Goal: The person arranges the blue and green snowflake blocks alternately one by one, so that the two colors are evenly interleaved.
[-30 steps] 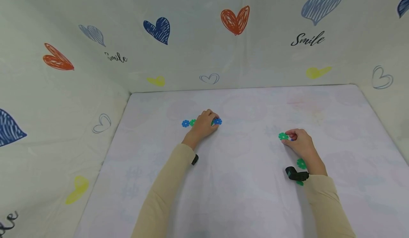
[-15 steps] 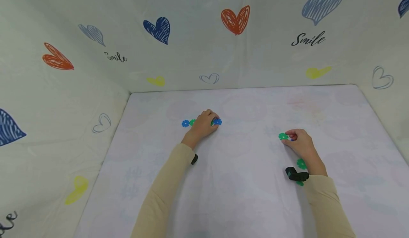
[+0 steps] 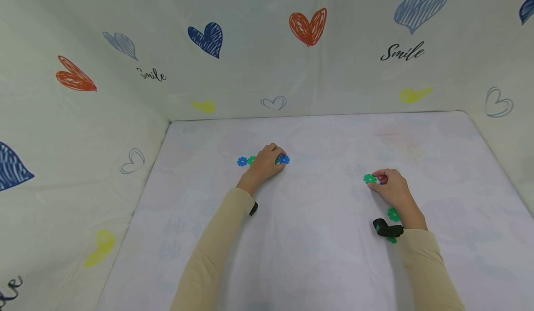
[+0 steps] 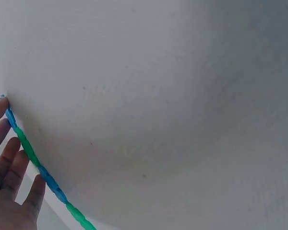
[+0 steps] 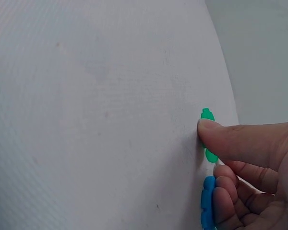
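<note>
My left hand (image 3: 265, 161) lies over a row of flower-shaped plastic discs, hiding its middle. Its thumb and index finger hold the blue disc (image 3: 285, 160) at the right end; a blue disc (image 3: 242, 161) and part of a green disc (image 3: 251, 160) show at the left end. In the left wrist view, the joined discs (image 4: 50, 181) alternate blue and green along the fingertips. At right, my right hand (image 3: 394, 188) pinches a green disc (image 3: 369, 178) between thumb and index finger. Beside its curled other fingers is a blue disc (image 5: 208, 203), seen nearly edge-on.
A green disc (image 3: 393, 214) lies by the right wrist, and another green piece (image 3: 391, 240) is partly covered by the black wrist camera (image 3: 387, 228). The white tabletop (image 3: 321, 237) meets heart-printed cloth (image 3: 354, 70) at its back and sides.
</note>
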`<state>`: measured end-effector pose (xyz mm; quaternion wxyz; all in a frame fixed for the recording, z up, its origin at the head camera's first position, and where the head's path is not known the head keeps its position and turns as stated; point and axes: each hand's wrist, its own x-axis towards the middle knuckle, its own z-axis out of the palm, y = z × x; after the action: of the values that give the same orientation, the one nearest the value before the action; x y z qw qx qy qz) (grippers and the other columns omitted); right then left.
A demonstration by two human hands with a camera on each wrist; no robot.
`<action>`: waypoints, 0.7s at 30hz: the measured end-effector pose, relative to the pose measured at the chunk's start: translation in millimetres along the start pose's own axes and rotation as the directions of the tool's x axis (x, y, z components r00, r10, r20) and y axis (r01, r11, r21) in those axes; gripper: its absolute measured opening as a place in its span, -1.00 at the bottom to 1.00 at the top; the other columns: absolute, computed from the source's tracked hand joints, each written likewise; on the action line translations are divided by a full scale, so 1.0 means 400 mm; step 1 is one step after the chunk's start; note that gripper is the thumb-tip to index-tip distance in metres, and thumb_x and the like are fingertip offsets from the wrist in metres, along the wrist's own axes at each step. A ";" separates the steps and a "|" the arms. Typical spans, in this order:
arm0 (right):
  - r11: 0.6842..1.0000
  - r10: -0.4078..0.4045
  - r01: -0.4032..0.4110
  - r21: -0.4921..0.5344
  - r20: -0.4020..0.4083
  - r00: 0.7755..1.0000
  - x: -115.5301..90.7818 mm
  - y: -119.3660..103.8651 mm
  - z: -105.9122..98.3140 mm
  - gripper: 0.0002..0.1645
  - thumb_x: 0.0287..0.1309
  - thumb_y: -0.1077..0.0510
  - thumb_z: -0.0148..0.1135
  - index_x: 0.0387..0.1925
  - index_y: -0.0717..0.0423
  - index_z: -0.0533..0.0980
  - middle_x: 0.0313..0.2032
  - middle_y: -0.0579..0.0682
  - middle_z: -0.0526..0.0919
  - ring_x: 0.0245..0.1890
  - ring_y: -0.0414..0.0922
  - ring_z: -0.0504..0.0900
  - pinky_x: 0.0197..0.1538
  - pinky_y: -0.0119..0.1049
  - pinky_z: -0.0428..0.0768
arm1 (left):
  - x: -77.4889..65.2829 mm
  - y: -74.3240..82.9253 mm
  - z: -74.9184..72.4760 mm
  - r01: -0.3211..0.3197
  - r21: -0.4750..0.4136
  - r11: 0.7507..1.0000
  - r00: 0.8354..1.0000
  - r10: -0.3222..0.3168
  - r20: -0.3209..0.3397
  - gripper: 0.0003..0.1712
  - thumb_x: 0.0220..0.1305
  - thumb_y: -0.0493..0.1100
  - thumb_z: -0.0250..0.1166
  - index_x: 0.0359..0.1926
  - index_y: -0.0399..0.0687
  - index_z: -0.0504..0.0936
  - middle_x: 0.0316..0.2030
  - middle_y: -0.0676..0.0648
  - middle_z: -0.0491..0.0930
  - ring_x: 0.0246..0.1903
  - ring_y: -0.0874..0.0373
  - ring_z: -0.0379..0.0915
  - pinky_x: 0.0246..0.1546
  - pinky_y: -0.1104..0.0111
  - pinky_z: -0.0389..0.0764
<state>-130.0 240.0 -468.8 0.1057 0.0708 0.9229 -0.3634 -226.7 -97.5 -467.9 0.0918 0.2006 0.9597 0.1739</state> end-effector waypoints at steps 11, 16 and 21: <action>1.000 -0.004 0.004 -0.029 0.005 1.000 -0.001 -0.002 -0.002 -0.51 0.16 0.17 0.19 0.00 0.46 0.36 -0.17 0.31 0.38 -0.17 0.14 0.35 -0.12 -0.06 0.40 | -0.002 0.004 -0.003 -0.001 -0.011 1.000 1.000 0.001 0.008 -0.63 0.24 -0.05 0.23 0.04 -0.04 0.51 0.01 -0.06 0.43 0.07 0.05 0.33 0.17 0.22 0.36; 1.000 0.001 -0.001 -0.028 0.006 1.000 -0.001 -0.001 0.000 -0.51 0.16 0.17 0.18 0.01 0.46 0.35 -0.15 0.32 0.39 -0.15 0.15 0.36 -0.08 -0.02 0.42 | -0.001 0.002 -0.001 0.004 -0.016 1.000 1.000 -0.004 0.008 -0.64 0.24 -0.05 0.23 0.03 -0.04 0.51 0.00 -0.06 0.43 0.06 0.06 0.32 0.17 0.23 0.36; 0.999 -0.016 0.016 -0.029 0.009 1.000 0.001 -0.001 0.003 -0.51 0.16 0.19 0.16 0.02 0.45 0.31 -0.14 0.33 0.41 -0.15 0.15 0.38 -0.07 0.01 0.43 | -0.001 -0.001 0.000 0.005 -0.017 1.000 1.000 -0.005 0.006 -0.64 0.23 -0.05 0.23 0.03 -0.04 0.51 -0.01 -0.06 0.43 0.06 0.06 0.33 0.17 0.22 0.36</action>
<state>-130.2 238.7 -469.5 0.1077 0.0605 0.9281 -0.3512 -226.5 -97.9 -467.9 0.0967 0.1981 0.9585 0.1810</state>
